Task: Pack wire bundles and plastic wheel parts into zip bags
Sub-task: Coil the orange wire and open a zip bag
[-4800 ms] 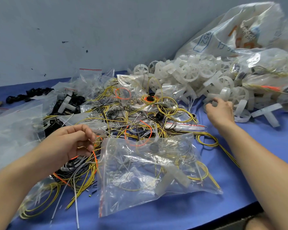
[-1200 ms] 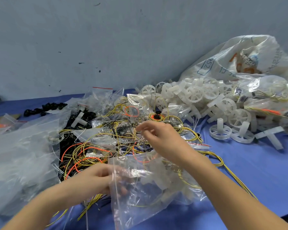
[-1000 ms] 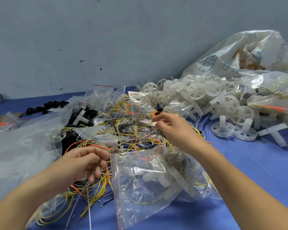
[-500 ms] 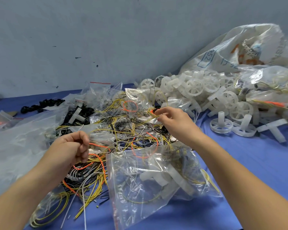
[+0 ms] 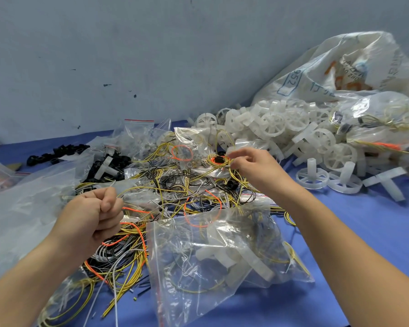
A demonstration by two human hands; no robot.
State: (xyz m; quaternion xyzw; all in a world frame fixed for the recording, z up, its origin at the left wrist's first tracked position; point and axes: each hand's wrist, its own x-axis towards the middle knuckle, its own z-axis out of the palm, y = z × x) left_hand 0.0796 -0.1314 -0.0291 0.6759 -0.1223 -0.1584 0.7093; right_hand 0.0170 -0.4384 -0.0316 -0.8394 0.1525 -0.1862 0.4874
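Observation:
A clear zip bag [image 5: 213, 256] lies in front of me on the blue table, holding white wheel parts and yellow wire. Behind it spreads a tangle of yellow, black, grey and orange wires [image 5: 175, 185]. My left hand [image 5: 92, 218] is curled into a fist over the tangle's left side, gripping thin wires that run out to the right. My right hand [image 5: 253, 166] reaches to the far side of the tangle and pinches a small coiled yellow wire bundle [image 5: 219, 160] with an orange and black centre. A heap of white plastic wheels [image 5: 293, 128] sits at the back right.
A large printed plastic sack [image 5: 340, 67] leans on the wall at the back right, with filled clear bags [image 5: 376, 123] beside it. Empty zip bags [image 5: 21, 204] pile up on the left. Black plastic parts [image 5: 57, 153] lie at the back left. Loose wheels [image 5: 312, 178] rest on the blue table [image 5: 364, 232].
My left hand has risen and closed tighter on the wires, drawing them up. My right hand stays at the yellow coil, fingers pinching it. The zip bag lies unmoved.

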